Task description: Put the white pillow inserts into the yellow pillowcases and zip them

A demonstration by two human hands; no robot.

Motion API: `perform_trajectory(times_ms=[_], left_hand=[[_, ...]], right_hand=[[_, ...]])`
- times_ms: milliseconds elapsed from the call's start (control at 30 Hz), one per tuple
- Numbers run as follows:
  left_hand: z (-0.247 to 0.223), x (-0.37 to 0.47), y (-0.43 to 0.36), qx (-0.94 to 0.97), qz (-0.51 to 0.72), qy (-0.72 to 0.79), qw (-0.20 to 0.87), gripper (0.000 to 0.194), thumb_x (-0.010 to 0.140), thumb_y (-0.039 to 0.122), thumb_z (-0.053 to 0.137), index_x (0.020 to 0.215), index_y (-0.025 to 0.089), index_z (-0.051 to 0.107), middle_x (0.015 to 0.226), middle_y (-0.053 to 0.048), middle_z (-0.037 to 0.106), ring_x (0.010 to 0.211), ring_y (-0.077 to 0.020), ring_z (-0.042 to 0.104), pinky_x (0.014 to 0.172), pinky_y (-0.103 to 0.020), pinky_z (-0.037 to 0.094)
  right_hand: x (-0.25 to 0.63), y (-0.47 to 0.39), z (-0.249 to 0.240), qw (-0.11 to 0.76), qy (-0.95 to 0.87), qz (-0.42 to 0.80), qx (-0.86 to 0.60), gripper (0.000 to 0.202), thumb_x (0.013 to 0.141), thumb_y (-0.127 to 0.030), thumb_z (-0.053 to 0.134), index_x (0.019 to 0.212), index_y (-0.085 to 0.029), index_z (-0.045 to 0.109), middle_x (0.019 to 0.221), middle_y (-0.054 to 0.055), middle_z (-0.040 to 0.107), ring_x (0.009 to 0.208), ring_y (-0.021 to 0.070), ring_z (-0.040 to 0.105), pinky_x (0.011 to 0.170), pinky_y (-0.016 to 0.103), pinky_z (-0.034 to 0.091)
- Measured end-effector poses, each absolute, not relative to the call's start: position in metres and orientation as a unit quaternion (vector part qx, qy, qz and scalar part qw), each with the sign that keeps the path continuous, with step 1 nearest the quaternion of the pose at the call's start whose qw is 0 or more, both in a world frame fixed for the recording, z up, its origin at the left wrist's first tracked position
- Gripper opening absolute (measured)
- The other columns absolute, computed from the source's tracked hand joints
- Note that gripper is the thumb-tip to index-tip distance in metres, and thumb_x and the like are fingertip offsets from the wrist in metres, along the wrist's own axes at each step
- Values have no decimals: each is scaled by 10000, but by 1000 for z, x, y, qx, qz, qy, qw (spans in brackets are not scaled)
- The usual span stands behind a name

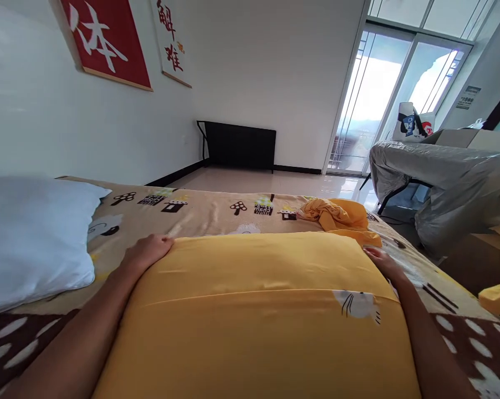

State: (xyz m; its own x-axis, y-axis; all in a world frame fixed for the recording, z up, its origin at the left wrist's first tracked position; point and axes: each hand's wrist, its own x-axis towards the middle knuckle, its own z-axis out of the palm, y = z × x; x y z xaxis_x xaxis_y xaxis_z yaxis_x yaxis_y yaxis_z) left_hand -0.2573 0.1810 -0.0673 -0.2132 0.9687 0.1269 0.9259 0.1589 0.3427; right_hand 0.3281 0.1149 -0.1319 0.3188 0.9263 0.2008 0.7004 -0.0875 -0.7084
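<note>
A plump pillow in a yellow pillowcase (250, 332) lies right in front of me, its seam running across and a white cat-like print near its right side. At its far left corner, my left hand (148, 252) is closed on the edge, with some fingers hidden. My right hand (383, 261) grips the far right corner, its fingers partly tucked out of sight. Just beyond that corner a crumpled orange-yellow cloth (337, 215) rests on the patterned blanket (204, 213). To the left of my left hand is a white pillow (34, 238).
A silver-grey covered table (437, 166) stands at the right, carrying bags and a box. Yellow fabric (499, 288) hangs at the right edge. A black folded panel (240, 145) leans by the far wall, and glass doors (383, 100) are at the back right.
</note>
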Motion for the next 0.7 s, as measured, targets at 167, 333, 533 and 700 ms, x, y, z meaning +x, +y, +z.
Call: perform_trajectory(times_ms=[167, 333, 533, 700], left_hand=[[-26, -204, 136, 703, 207, 676, 78, 563, 821, 491, 362, 1249, 178, 553, 1343, -57, 533, 1203, -267, 511, 1038, -352, 359], [-14, -130, 58, 861, 161, 473, 101, 617, 847, 601, 344, 1386, 309, 407, 1469, 43, 350, 1368, -199, 304, 1142, -331, 224], [-51, -89, 33, 930, 99, 349, 65, 598, 940, 516, 244, 1469, 241, 200, 1518, -3, 221, 1400, -187, 223, 1158, -404, 165], [-60, -88, 45, 933, 110, 338, 60, 598, 938, 527, 257, 1473, 285, 144, 1521, 1, 206, 1404, -184, 210, 1147, -416, 175]], right_hand=[[302, 103, -88, 363, -573, 60, -732, 554, 796, -490, 456, 1218, -156, 590, 1164, 137, 644, 1082, 302, 592, 930, 440, 439], [198, 43, -51, 314, -727, 21, -611, 518, 859, -502, 440, 1305, -252, 521, 1305, 62, 559, 1172, 273, 538, 991, 434, 417], [115, 11, -69, 261, -835, 3, -485, 496, 907, -322, 430, 1388, -201, 416, 1426, 64, 419, 1338, 219, 355, 1084, 438, 323], [116, 19, -77, 238, -834, -15, -498, 501, 926, -366, 400, 1402, -209, 389, 1452, 34, 377, 1356, 194, 322, 1091, 424, 311]])
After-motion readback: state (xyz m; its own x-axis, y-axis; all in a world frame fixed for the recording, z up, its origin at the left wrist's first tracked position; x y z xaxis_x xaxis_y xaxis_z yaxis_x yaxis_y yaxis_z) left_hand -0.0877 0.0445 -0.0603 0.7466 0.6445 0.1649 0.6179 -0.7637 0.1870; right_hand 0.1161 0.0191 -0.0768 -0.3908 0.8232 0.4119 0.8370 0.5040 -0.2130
